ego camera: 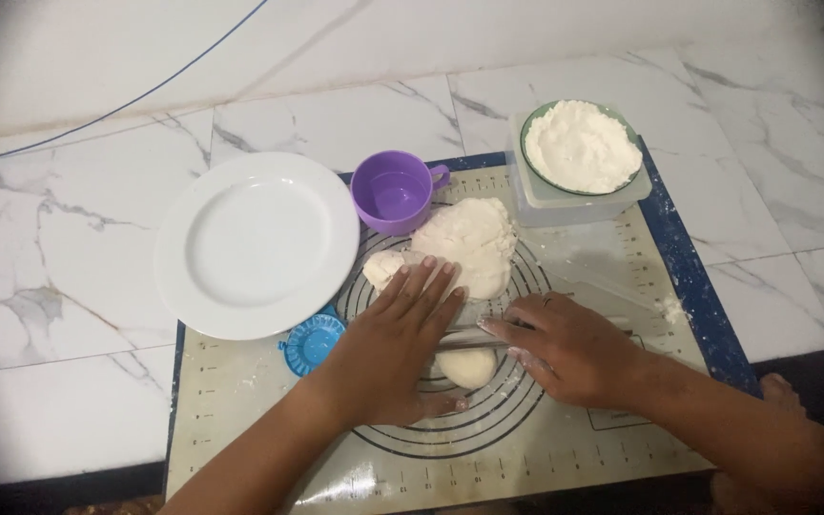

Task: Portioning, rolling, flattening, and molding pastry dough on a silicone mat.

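dough [466,367], a small pale round piece, lies on the baking mat [240,401] near the middle of its printed rings, between the two hands and partly under a clear rolling pin [474,336]. the pin lies crosswise over the piece, and its far end reaches out to the right across the mat. left hand [388,348] lies flat and open, palm down, fingers stretched forward over the left end of the pin; its fingertips touch or nearly touch a larger lump of dough. right hand [569,348] rests palm down on the pin just right of the small piece, fingers loosely spread and dusted with flour, not closed around anything.

the large dough mass [469,243] sits just beyond the hands, toward the top of the rings, with a smaller lobe [383,269] at its left. behind it stands a purple cup [395,191], its handle pointing right. right of the cup, at the mat's far right corner, a green-rimmed bowl of flour [581,145] sits on a pale square container [574,200]. a white plate [256,245] lies to the left, half on the mat and half on the marble floor [50,286]. a small blue round dumpling press [312,341] sits just below the plate's edge, close beside the left wrist. a thin blue cable [116,103] runs across the far left. a bare foot [784,393] shows at the right edge.
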